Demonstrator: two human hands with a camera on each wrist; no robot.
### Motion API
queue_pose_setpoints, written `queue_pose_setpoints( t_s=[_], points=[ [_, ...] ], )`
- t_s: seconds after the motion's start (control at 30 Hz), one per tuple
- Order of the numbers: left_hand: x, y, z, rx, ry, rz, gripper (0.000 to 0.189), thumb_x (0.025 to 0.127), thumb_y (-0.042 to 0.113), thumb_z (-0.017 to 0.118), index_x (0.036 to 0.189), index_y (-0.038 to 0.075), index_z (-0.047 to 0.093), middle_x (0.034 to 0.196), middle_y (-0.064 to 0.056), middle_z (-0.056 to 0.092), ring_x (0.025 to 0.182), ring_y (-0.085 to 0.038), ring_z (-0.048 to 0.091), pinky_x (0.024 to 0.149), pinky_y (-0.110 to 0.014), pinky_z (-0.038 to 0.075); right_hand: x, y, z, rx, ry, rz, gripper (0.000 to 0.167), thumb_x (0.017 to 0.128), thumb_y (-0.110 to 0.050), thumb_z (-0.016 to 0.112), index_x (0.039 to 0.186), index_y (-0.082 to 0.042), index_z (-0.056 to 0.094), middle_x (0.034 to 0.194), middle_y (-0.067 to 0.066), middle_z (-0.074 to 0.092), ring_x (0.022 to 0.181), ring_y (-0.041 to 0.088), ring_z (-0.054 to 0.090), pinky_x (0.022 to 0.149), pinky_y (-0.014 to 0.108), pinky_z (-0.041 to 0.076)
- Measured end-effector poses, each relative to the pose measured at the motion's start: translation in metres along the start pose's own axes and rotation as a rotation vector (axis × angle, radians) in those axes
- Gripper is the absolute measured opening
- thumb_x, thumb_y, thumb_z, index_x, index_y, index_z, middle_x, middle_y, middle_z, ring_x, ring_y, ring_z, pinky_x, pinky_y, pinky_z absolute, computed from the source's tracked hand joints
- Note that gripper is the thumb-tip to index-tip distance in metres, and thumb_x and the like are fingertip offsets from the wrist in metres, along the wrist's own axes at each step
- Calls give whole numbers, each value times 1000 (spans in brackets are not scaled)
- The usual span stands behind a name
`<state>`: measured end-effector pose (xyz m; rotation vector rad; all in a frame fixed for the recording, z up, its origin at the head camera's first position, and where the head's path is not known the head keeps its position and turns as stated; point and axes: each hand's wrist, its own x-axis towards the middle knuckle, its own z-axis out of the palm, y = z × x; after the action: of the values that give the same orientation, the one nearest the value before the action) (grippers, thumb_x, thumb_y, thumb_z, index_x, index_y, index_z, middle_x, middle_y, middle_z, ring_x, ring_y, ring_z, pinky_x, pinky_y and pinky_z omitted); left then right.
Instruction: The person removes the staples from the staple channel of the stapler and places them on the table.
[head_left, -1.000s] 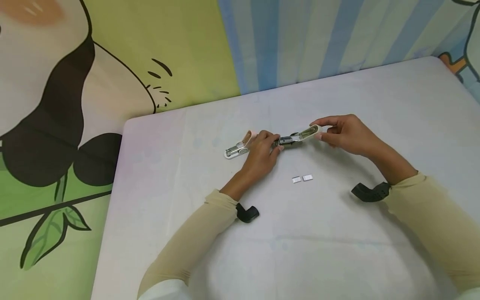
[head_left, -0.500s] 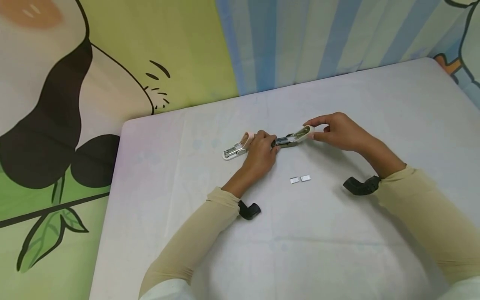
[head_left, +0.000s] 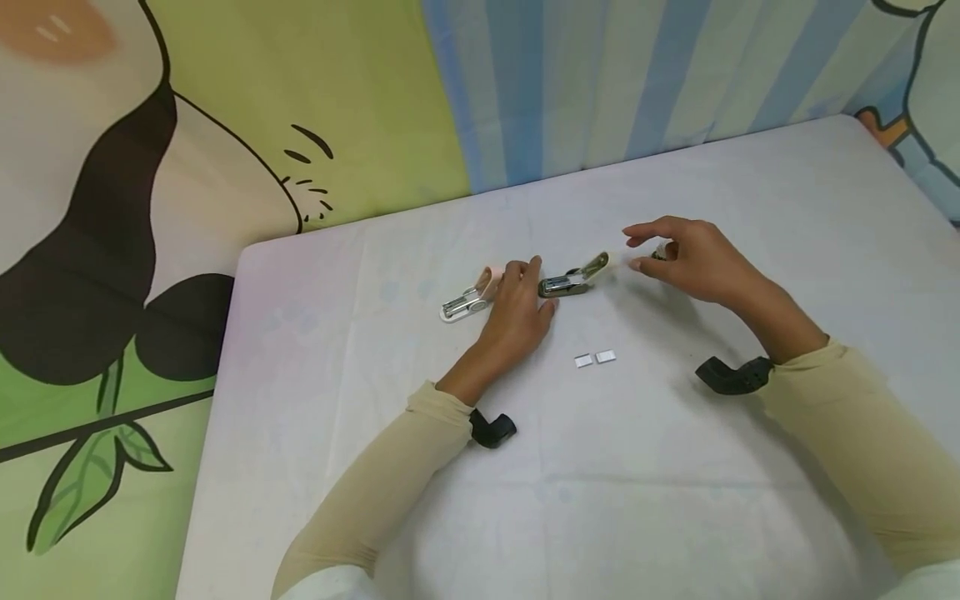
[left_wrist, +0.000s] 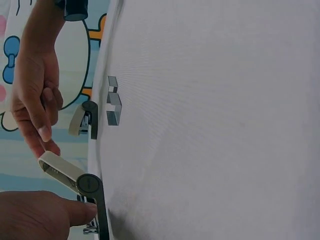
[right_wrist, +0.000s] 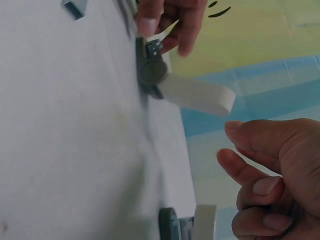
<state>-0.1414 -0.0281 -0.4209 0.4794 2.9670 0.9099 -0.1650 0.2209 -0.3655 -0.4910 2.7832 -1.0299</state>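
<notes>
An opened mini stapler (head_left: 564, 285), dark green base and cream top arm, stands on the table between my hands. My left hand (head_left: 517, 308) is at its left end, index finger and thumb spread either side of it. In the left wrist view the left thumb (left_wrist: 82, 212) overlaps the metal magazine. My right hand (head_left: 697, 260) hovers just off the cream arm (right_wrist: 200, 95), index finger and thumb apart, nothing between them. A white stapler (head_left: 467, 304) with a pink arm lies left of my left hand. Another dark-and-cream stapler (left_wrist: 84, 122) is mostly hidden behind my right hand.
Two small silver staple strips (head_left: 594, 358) lie on the white-covered table (head_left: 645, 467) in front of the staplers. A cartoon-printed cloth (head_left: 375, 100) hangs behind the table's far edge. Black curved mounts (head_left: 733, 377) stick out at both wrists.
My right hand has let go of the cream arm and moved right. My left index finger and thumb have spread from the stapler's end. The cream arm now stands steeper.
</notes>
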Motion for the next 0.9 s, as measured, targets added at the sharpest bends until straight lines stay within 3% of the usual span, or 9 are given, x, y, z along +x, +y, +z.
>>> queue_pose_setpoints(
  t_s=[0.13, 0.37, 0.67, 0.9],
  points=[
    [-4, 2, -3, 14, 34, 19, 61, 91, 10, 69, 143, -6, 40, 128, -21, 49, 117, -27, 52, 99, -33, 41, -3, 8, 1, -18, 28, 1, 41, 91, -12, 69, 130, -7, 62, 118, 12, 64, 69, 23, 44, 55, 28, 35],
    [-4, 8, -4, 7, 65, 51, 61, 90, 11, 71, 141, -5, 43, 129, -20, 51, 117, -25, 54, 96, -29, 44, -8, 24, -4, -138, 143, -125, 37, 87, -7, 73, 124, -6, 66, 116, 9, 63, 63, 18, 43, 54, 27, 35],
    [-7, 12, -14, -23, 121, 94, 62, 90, 17, 72, 141, -3, 44, 130, -18, 45, 113, -25, 54, 94, -29, 44, -12, 46, -16, -244, 37, 4, 53, 86, -11, 73, 136, -3, 54, 133, 25, 45, 77, 28, 50, 64, 43, 40],
    [-8, 16, -16, -44, 128, 130, 64, 89, 21, 73, 142, -2, 45, 129, -16, 47, 109, -23, 55, 90, -27, 46, -11, 56, -13, -211, 37, 16, 56, 87, -11, 74, 138, -6, 52, 131, 23, 47, 78, 28, 48, 63, 40, 39]
  ],
)
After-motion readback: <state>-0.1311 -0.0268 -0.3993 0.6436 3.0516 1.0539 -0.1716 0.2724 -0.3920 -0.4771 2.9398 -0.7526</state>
